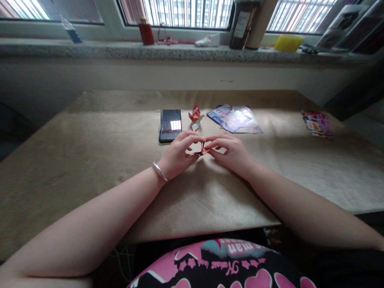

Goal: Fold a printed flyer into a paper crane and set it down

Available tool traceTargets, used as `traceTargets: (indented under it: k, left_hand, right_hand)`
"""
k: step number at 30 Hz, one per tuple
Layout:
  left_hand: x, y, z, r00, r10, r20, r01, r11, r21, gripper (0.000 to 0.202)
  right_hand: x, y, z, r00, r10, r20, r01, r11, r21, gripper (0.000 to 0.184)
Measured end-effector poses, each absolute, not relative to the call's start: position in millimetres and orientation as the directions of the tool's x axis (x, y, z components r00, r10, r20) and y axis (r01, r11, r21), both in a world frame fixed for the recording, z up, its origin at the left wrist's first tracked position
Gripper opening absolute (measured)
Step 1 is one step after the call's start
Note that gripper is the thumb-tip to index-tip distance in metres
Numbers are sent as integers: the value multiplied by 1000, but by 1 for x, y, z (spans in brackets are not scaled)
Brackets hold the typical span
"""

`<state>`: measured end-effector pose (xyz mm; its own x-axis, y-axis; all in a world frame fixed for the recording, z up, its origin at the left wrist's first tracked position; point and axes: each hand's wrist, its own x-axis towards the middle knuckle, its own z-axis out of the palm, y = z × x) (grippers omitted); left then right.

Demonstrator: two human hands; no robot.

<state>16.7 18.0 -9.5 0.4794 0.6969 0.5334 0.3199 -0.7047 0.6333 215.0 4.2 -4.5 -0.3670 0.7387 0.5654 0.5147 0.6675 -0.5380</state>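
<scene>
Both of my hands meet near the middle of the table around a small folded paper piece (pixel 203 151), red with dark parts. My left hand (pixel 183 150), with a silver bangle at its wrist, pinches the piece from the left. From the right, my right hand (pixel 229 149) grips it with thumb and fingers. Much of the paper is hidden by the fingers. Just beyond my hands stands a red and white origami figure (pixel 196 117) with pointed tips. A dark phone (pixel 171 126) lies to its left, close to my left hand.
Loose printed sheets (pixel 235 119) lie beyond my right hand. Smaller colourful cards (pixel 317 124) rest at the table's far right. The table (pixel 90 160) ends at a wall below a stone windowsill (pixel 120 52), which bears a red container (pixel 146 33), a yellow block (pixel 288 43) and other items.
</scene>
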Motion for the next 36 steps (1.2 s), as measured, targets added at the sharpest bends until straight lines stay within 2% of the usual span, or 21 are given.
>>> traceTargets:
  k: [7, 13, 19, 25, 36]
  left_hand:
    - [17, 17, -8, 480, 712, 512, 295, -681, 671, 26]
    - [17, 16, -8, 466, 726, 505, 296, -666, 684, 26]
    - [18, 15, -9, 421, 755, 502, 332, -644, 690, 22]
    - [17, 16, -9, 426, 774, 467, 408, -626, 665, 8]
    - [17, 17, -8, 447, 814, 371, 378, -548, 746, 19]
  right_hand:
    - [217, 5, -3, -385, 657, 648, 511, 736, -444, 9]
    - [217, 5, -3, -381, 652, 655, 510, 739, -440, 8]
    - [216, 3, -3, -361, 710, 605, 484, 697, -529, 4]
    - [216, 1, -1, -365, 749, 553, 486, 660, -573, 5]
    - [215, 2, -4, -298, 867, 399, 524, 498, -691, 11]
